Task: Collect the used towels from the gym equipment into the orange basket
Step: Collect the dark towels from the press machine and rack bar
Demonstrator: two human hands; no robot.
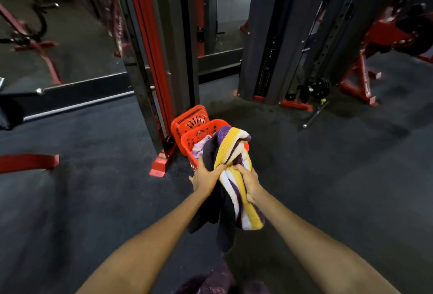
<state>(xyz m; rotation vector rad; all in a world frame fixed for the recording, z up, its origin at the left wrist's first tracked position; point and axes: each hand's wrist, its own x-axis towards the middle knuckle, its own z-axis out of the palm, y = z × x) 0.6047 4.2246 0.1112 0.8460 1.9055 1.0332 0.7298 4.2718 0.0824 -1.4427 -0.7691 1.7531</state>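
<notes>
Both hands grip striped towel (no legible writing) above basket.

Both hands grip a bundle: the left hand holds a dark towel, the right hand a purple-yellow-white striped towel. Just beyond them, an orange basket holds a lilac towel.
</notes>
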